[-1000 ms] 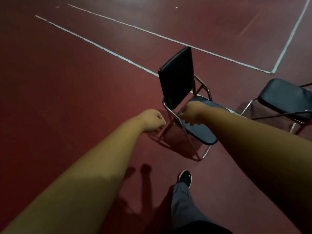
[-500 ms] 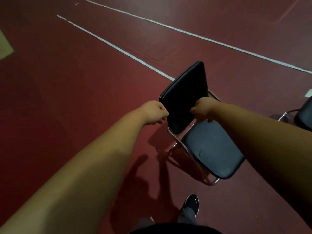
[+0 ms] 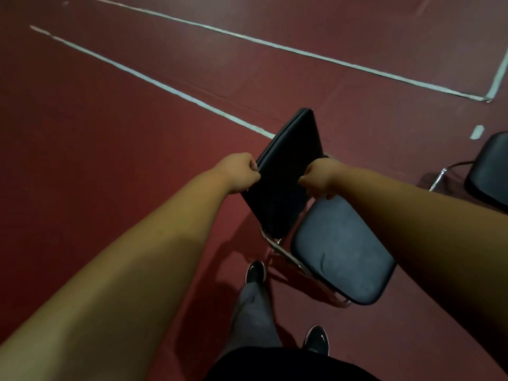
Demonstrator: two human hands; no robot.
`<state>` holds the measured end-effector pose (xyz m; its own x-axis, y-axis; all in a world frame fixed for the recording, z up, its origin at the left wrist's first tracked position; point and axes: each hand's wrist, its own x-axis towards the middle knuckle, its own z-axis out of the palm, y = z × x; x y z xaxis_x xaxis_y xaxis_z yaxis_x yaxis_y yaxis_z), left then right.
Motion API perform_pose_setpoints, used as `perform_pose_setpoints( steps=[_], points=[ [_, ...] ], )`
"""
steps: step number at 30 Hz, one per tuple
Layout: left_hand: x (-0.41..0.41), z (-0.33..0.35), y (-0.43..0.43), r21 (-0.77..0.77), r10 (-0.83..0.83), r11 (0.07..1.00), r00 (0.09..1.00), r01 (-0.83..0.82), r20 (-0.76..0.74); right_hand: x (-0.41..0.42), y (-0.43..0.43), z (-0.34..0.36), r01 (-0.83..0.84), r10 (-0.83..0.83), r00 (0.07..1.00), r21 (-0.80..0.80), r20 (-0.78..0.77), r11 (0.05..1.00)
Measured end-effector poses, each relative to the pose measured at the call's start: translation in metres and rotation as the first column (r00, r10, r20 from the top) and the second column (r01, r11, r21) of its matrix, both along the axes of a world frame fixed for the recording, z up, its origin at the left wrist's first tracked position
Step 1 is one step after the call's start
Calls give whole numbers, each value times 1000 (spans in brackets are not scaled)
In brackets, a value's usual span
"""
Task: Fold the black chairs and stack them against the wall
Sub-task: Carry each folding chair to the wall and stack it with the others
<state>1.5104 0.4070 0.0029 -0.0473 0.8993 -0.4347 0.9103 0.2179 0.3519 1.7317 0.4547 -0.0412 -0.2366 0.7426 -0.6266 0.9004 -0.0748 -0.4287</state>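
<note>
well, the chair (image 3: 316, 224) stands unfolded, seat (image 3: 346, 254) down. left hand (image 3: 242, 171) clenches the left edge of its backrest (image 3: 286, 171), right hand (image 3: 319, 177) the right edge; the grip probably wraps behind, too dim to confirm. if the seat snaps up, a hand could get pinched; the frame (image 3: 283, 250) could clip the shoe (image 3: 255, 270) just beside it.

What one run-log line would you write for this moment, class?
left hand: grips backrest left edge | right hand: grips backrest right edge | seat: down, not folded | second chair: at right, untouched
</note>
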Motion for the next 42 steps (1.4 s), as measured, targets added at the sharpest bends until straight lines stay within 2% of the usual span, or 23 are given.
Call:
perform_pose_setpoints(
  steps=[4, 6, 12, 17, 21, 27, 29, 31, 33, 36, 39, 42],
  points=[
    [-13, -21, 52, -48, -62, 997, 998, 62, 8, -12, 31, -3, 118, -118, 993, 10, 21, 993],
    [-19, -31, 72, -80, -45, 996, 998, 49, 43, -16, 45, -6, 119, -119, 992, -8, 41, 993],
    [-31, -68, 119, -236, -1, 970, 974, 56, 225, -46, 84, -21, 178, -180, 978, 29, 102, 984],
    [-31, -91, 152, -253, 49, 966, 919, 56, 391, -58, 97, -36, 198, -205, 964, 58, 171, 979],
    [-30, -102, 161, -253, 105, 967, 865, 26, 491, -55, 99, -48, 349, -351, 929, 31, 122, 936],
    [-18, -103, 149, -309, 144, 949, 780, 65, 609, -43, 104, -78, 589, -588, 808, 14, -23, 808],
    [-4, -103, 137, -302, 129, 947, 737, 105, 663, -46, 98, -63, 655, -654, 755, 17, -57, 755],
    [12, -103, 124, -292, 108, 944, 696, 151, 710, -42, 94, -58, 747, -741, 663, 33, -106, 664],
    [28, -105, 110, -294, 96, 938, 681, 181, 726, -31, 90, -61, 845, -831, 529, 15, -174, 535],
    [53, -115, 96, -335, 147, 925, 645, 179, 750, -12, 83, -67, 922, -896, 369, -20, -249, 386],
    [72, -135, 92, -376, 199, 917, 668, 130, 717, 5, 72, -68, 961, -927, 261, -13, -270, 275],
    [84, -161, 102, -297, 101, 949, 790, 107, 605, 11, 60, -70, 969, -922, 246, 43, -299, 245]
  ],
)
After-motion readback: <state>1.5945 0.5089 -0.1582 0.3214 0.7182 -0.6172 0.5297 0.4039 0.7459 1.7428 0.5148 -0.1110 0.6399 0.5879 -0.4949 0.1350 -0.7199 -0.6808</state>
